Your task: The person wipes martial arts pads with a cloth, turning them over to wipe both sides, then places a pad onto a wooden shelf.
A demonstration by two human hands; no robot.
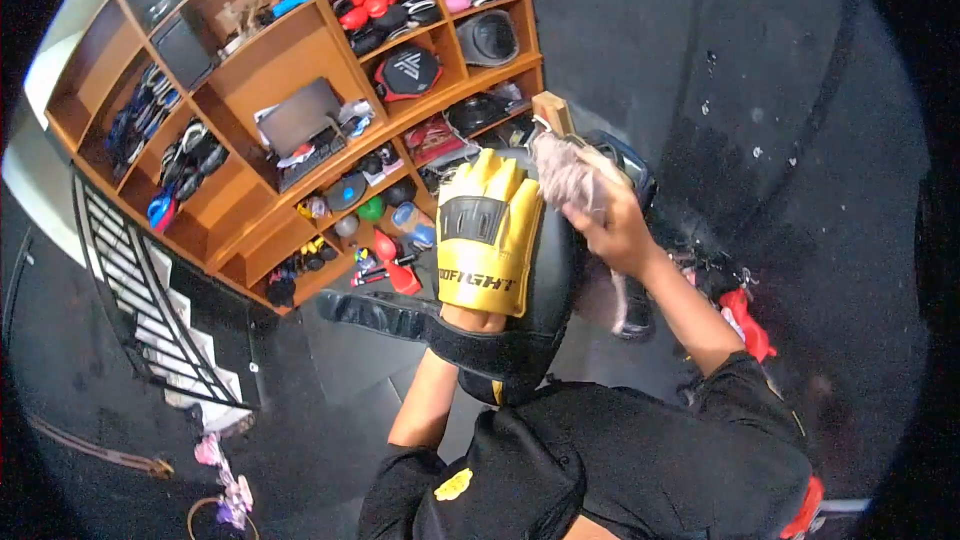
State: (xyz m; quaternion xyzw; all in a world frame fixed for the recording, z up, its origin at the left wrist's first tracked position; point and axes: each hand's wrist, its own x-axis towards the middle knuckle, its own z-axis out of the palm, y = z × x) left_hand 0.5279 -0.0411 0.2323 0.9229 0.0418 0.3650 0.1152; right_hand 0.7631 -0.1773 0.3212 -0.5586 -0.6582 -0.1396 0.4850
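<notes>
My left hand [474,319] is inside the yellow glove part [485,275] on the back of a black padded mitt [556,265], and the glove hides its fingers. A black wrist strap [378,314] hangs loose to the left of my wrist. My right hand [618,225] is closed on a crumpled greyish-pink cloth [570,175] at the mitt's upper right edge.
Wooden shelves [270,70] with gloves, pads, balls and a laptop [303,120] fill the upper left. A black railing [130,290] runs beside white stairs at the left. Red gear [748,325] lies on the dark floor to the right.
</notes>
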